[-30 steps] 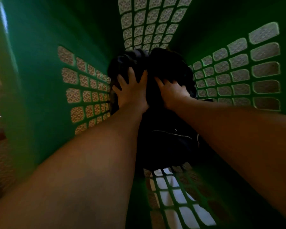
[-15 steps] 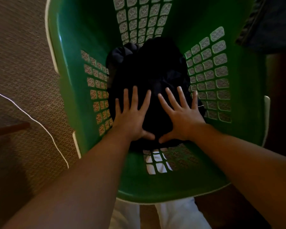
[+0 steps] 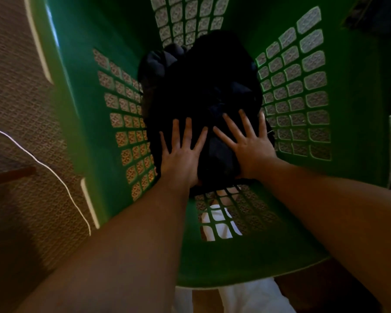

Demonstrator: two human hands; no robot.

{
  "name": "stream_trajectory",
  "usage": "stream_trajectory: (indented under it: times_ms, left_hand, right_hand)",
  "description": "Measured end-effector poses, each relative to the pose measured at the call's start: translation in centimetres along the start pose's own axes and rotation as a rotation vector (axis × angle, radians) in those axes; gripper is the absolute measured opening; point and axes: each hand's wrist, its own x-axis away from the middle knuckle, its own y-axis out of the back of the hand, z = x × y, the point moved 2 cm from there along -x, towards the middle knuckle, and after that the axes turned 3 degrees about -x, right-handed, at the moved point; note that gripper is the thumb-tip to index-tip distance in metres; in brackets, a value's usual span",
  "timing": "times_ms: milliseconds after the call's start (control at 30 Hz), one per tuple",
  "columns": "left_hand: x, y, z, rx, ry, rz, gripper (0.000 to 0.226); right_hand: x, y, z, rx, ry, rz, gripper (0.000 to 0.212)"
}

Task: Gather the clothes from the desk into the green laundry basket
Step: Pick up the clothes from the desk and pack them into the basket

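Observation:
A heap of dark clothes (image 3: 201,86) lies at the bottom of the green laundry basket (image 3: 81,105), which I look straight down into. Both my arms reach into it. My left hand (image 3: 181,152) rests flat on the near part of the heap with its fingers spread. Beside it my right hand (image 3: 248,143) lies the same way, palm down, fingers apart. Neither hand grips the cloth. The desk is out of view.
Patterned carpet (image 3: 20,91) surrounds the basket on the left, crossed by a thin white cable (image 3: 61,184). A dark wooden piece (image 3: 9,175) sticks in from the left edge. White cloth (image 3: 246,297) shows below the basket's near rim and through its holes.
My hands let go of the dark clothes and now lie flat with spread fingers. My view has pulled back up out of the basket, so its rim and the carpet show.

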Motion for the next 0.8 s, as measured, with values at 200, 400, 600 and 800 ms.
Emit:
stream_trajectory:
  times_ms: [200, 400, 600, 800]
  left_hand:
    - [2.7, 6.3, 0.5, 0.142, -0.052, 0.110, 0.136]
    - [8.0, 17.3, 0.9, 0.172, -0.107, -0.054, 0.102]
    - [16.4, 28.8, -0.5, 0.151, -0.250, -0.300, 0.086]
    - [24.9, 36.2, -4.2, 0.067, -0.472, -0.469, 0.077]
  right_hand:
    - [3.7, 5.7, 0.5, -0.093, -0.042, 0.099, 0.146]
    - [12.0, 15.7, 1.5, -0.338, -0.192, -0.093, 0.142]
    - [22.4, 26.3, 1.9, -0.540, -0.264, -0.412, 0.119]
    - [31.8, 30.6, 3.5, -0.612, -0.342, -0.610, 0.106]
